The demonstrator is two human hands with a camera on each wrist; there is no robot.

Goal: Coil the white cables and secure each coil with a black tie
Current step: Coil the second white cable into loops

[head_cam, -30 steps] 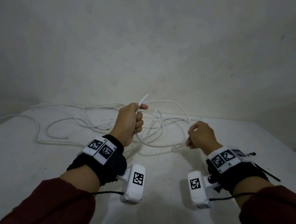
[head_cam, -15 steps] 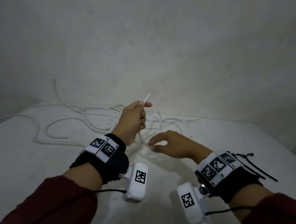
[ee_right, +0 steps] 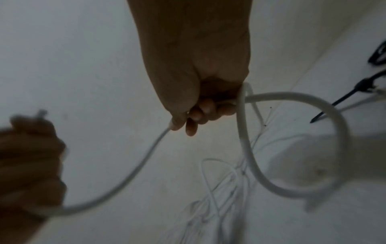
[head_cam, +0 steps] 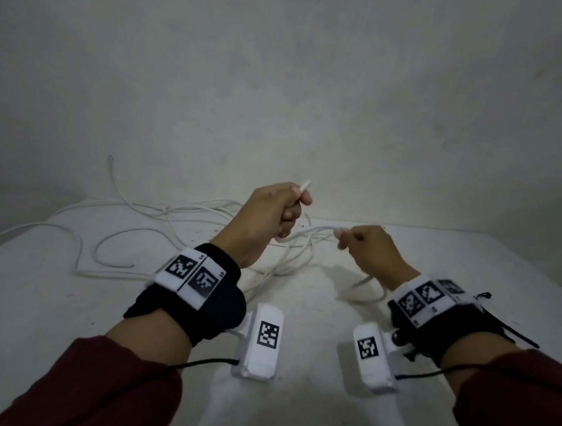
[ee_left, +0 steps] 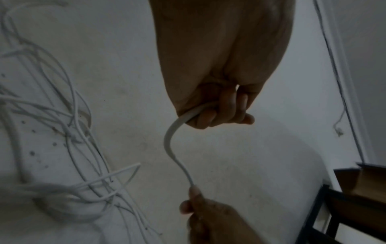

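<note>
A tangle of white cables [head_cam: 173, 218] lies across the far side of the white table [head_cam: 66, 314]. My left hand [head_cam: 289, 213] is raised in a fist around one white cable [head_cam: 311, 230], whose cut end [head_cam: 306, 184] sticks up above the thumb. That cable runs right to my right hand [head_cam: 346, 239], which pinches it and holds a loose loop [ee_right: 313, 148] hanging below. In the left wrist view the cable [ee_left: 173, 142] curves from my left fingers [ee_left: 219, 112] down to the right hand [ee_left: 208, 214]. Black ties [head_cam: 514, 332] lie beside my right wrist.
A bare wall rises right behind the table. One thin cable [head_cam: 111, 174] stands up against it at the far left. Dark furniture [ee_left: 355, 189] sits past the table's edge in the left wrist view. The black ties [ee_right: 355, 92] lie near the right edge.
My right hand, open and reaching toward the left hand half a second ago, now grips the cable and has drawn it to the right. The left hand has kept its grip.
</note>
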